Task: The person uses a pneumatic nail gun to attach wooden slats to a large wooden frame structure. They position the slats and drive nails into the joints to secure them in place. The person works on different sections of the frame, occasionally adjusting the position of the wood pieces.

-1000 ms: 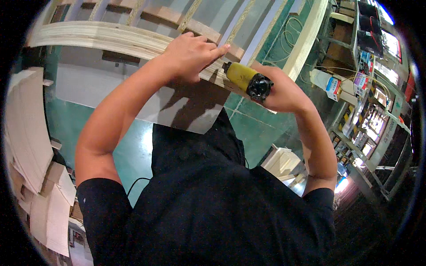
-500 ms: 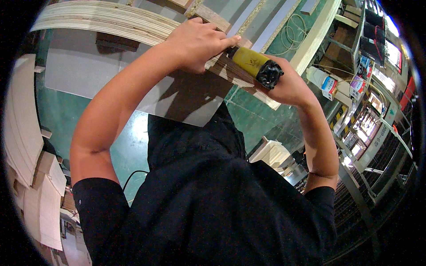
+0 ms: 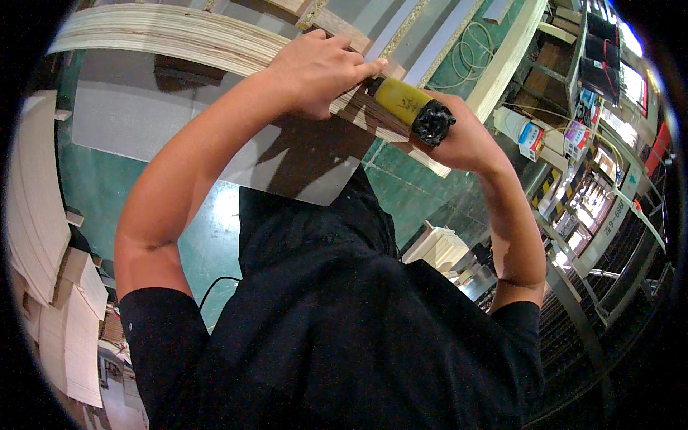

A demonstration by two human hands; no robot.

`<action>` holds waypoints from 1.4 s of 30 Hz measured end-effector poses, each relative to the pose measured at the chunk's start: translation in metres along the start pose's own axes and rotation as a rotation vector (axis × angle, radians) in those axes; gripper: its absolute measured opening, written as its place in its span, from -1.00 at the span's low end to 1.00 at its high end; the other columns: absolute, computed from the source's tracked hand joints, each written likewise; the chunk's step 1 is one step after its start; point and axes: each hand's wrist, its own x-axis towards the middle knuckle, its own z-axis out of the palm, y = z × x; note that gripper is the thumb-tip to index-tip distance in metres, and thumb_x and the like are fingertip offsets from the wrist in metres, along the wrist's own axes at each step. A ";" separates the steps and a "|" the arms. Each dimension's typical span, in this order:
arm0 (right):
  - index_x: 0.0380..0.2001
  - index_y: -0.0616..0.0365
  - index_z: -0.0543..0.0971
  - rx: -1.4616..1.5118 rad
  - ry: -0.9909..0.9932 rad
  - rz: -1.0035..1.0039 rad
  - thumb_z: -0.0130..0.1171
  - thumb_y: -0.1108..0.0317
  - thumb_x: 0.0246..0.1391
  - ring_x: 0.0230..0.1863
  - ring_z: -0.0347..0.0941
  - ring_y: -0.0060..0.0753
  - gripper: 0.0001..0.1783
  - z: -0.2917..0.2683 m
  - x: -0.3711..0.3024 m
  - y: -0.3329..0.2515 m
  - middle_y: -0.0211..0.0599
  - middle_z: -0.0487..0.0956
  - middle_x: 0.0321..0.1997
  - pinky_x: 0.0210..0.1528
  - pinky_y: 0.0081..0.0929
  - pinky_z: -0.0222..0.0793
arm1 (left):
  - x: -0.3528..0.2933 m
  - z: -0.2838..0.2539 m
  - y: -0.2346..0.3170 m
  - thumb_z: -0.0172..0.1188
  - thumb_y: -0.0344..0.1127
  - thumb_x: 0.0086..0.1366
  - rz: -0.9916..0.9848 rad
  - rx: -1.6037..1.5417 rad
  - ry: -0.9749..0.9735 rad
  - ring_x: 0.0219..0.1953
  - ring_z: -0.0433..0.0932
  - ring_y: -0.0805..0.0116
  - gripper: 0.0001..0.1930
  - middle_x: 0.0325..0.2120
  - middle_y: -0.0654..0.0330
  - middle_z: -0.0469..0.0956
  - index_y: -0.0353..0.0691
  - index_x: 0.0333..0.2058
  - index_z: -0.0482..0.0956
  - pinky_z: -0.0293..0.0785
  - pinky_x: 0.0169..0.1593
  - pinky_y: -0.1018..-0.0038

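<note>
A yellow nail gun [image 3: 401, 99], its end wrapped in black tape, is in my right hand [image 3: 466, 136], the fingers mostly hidden behind it. Its dark nose meets the wood near my left index fingertip. My left hand [image 3: 319, 75] is closed over a long stack of plywood strips [image 3: 179, 32], thumb on the near side and index finger stretched toward the nose. Short wood blocks [image 3: 344, 30] lie just beyond that hand. Particleboard-edged strips [image 3: 401, 29] run away from me past both hands.
A grey panel [image 3: 122, 107] lies under the strips, with a dark block [image 3: 188, 72] beside them. A pale hose [image 3: 469, 54] coils on the green floor. Boards [image 3: 32, 201] are stacked at left, more wood [image 3: 437, 247] at right. Small boxes and a white container [image 3: 510, 122] stand farther right.
The nail gun's taped end and my right hand have shifted very slightly left and down. My left hand keeps its place on the plywood.
</note>
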 end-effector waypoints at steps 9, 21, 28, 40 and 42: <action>-0.07 0.18 0.62 -0.026 0.002 -0.021 0.38 0.37 -0.08 -0.04 0.62 0.12 -0.58 -0.001 -0.006 -0.003 0.03 0.67 -0.14 0.01 -0.18 0.50 | -0.003 0.003 -0.003 0.64 -0.15 -0.25 0.034 -0.009 0.015 0.12 0.50 0.14 0.14 0.03 0.23 0.60 0.05 0.40 0.29 0.48 0.09 0.21; -0.15 0.21 0.61 -0.050 -0.018 0.033 0.33 0.39 -0.06 -0.09 0.60 0.19 -0.65 -0.009 0.009 -0.061 0.07 0.65 -0.20 -0.05 -0.15 0.49 | -0.059 -0.054 -0.095 0.71 -0.12 -0.54 0.046 -0.064 0.033 0.19 0.39 -0.11 0.36 0.19 0.00 0.40 0.12 0.42 0.25 0.37 0.26 0.08; -0.18 0.21 0.59 -0.058 0.032 -0.032 0.36 0.37 -0.08 -0.12 0.60 0.19 -0.65 0.002 0.021 -0.078 0.06 0.64 -0.24 -0.05 -0.17 0.49 | -0.018 -0.051 -0.104 0.46 0.16 -0.08 0.061 -0.169 0.033 0.06 0.46 -0.06 -0.03 -0.06 -0.01 0.55 -0.17 0.30 0.40 0.47 0.12 0.09; -0.09 0.25 0.55 -0.063 -0.006 0.006 0.36 0.47 -0.14 -0.12 0.52 0.21 -0.55 0.009 0.021 -0.079 0.05 0.60 -0.23 -0.04 -0.20 0.45 | -0.031 -0.052 -0.102 0.54 -0.02 -0.13 0.135 -0.223 -0.012 0.04 0.51 -0.08 -0.12 -0.11 -0.02 0.59 -0.29 0.18 0.48 0.46 0.17 0.13; -0.11 0.25 0.55 -0.038 -0.002 0.009 0.36 0.47 -0.15 -0.12 0.50 0.25 -0.56 0.010 0.022 -0.082 0.06 0.59 -0.23 -0.04 -0.18 0.45 | -0.031 -0.053 -0.104 0.58 0.01 -0.18 0.147 -0.209 -0.036 0.05 0.50 -0.08 -0.04 -0.07 -0.02 0.58 -0.29 0.22 0.44 0.46 0.18 0.13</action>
